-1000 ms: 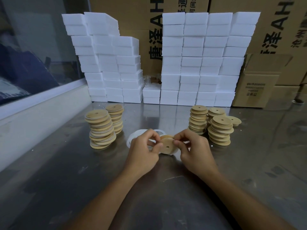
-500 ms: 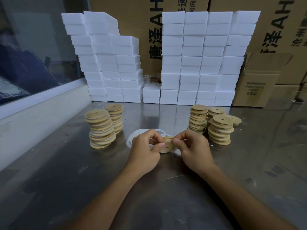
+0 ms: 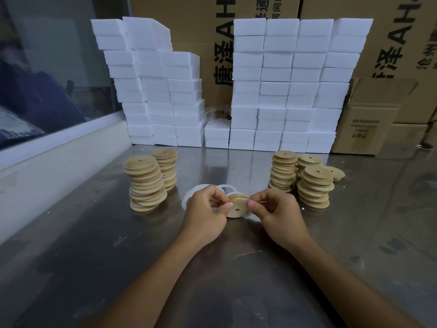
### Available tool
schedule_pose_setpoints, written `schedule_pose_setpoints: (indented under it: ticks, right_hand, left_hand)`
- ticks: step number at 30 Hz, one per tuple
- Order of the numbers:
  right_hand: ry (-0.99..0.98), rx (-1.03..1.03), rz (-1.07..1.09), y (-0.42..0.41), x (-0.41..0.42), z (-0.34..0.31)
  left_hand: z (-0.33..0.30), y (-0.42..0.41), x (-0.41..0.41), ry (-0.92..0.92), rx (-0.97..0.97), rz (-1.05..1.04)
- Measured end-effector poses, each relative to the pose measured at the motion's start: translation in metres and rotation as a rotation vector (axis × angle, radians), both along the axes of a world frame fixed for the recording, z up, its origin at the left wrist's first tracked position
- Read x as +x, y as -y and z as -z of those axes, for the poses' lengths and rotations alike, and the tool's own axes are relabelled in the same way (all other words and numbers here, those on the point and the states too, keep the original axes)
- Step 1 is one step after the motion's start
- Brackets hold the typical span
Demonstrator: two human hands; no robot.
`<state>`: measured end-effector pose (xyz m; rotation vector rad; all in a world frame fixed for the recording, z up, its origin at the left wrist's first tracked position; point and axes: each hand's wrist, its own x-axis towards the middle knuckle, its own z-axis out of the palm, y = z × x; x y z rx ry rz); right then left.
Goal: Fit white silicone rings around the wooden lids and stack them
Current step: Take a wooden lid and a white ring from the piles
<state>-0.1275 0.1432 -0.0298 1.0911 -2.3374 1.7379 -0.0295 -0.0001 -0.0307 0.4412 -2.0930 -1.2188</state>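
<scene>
Risk: the thin white silicone ring [image 3: 244,214] may roll or slip off the groove if finger pressure is uneven; a dropped lid could knock the leaning stack of ringed lids [image 3: 146,184]. The round wooden lid with centre hole [image 3: 237,207] is held just above the steel tabletop [image 3: 236,280], between both hands. Left hand [image 3: 205,214] and right hand [image 3: 277,213] each pinch its rim with curled fingers. Loose white rings [image 3: 189,197] lie behind the left hand.
</scene>
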Motion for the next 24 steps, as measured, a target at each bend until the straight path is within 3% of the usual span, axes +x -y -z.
schedule_pose_setpoints:
  ticks: [13, 24]
  right_hand:
    - [0.135, -0.015, -0.009, 0.0026, -0.0038, -0.0039]
    - [0.093, 0.008, -0.032, 0.0014, -0.0043, 0.0033]
  left_hand:
    - [0.0026, 0.0037, -0.0047, 0.001, 0.201, 0.013]
    - [-0.0017, -0.0007, -0.0033, -0.038, 0.351, 0.046]
